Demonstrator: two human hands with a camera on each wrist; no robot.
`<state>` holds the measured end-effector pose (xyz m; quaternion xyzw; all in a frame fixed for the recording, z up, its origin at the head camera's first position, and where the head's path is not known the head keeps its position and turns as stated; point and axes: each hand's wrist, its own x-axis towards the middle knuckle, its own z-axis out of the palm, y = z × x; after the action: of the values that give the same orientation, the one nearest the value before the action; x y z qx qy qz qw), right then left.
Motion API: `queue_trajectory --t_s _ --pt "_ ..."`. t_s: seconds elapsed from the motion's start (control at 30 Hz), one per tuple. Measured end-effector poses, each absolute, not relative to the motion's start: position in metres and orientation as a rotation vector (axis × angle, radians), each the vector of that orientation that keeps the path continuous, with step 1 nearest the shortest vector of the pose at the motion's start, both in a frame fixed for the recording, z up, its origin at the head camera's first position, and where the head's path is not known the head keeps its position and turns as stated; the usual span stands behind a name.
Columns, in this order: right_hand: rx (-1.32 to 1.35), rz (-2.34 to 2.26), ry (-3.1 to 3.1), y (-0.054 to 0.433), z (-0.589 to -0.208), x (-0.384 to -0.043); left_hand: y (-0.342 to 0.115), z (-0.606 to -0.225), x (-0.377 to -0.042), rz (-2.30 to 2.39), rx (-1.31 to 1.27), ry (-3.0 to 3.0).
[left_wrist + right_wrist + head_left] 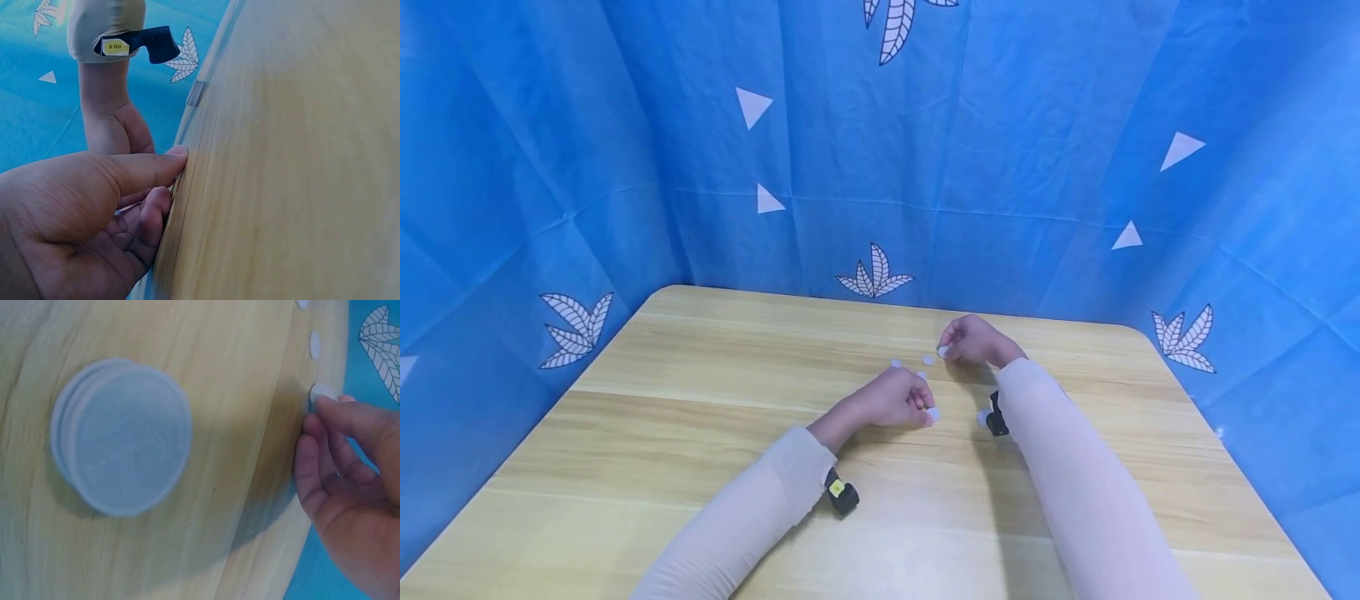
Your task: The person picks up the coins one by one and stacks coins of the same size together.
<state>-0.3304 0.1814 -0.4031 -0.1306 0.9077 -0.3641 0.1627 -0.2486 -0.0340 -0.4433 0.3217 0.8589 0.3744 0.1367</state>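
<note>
Small round white discs lie on the wooden table. My right hand point(976, 340) pinches one white disc point(943, 352) between thumb and fingers at the far side of the table; in the right wrist view that disc point(322, 392) is partly behind the fingertips. My left hand point(897, 398), nearer to me, holds another disc point(933, 413) at its fingertips, low at the table surface. The left wrist view shows this hand point(81, 209) with its thumb at the wood, its disc hidden. Beside the right wrist sits a small stack of discs point(128, 440).
Between and behind the hands lie loose discs, one at the back point(928, 360), one further left point(896, 363) and one by the left knuckles point(921, 376). Black wrist cameras point(842, 495) hang low near the tabletop point(700, 400). A blue patterned curtain point(1037, 167) borders the table.
</note>
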Motion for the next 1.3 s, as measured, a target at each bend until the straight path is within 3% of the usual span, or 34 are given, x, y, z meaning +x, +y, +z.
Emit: queue_trajectory --t_s 1.3 --pt "-0.498 -1.029 2.574 0.214 -0.393 -0.318 -0.033 -0.442 -0.247 1.074 0.897 2.494"
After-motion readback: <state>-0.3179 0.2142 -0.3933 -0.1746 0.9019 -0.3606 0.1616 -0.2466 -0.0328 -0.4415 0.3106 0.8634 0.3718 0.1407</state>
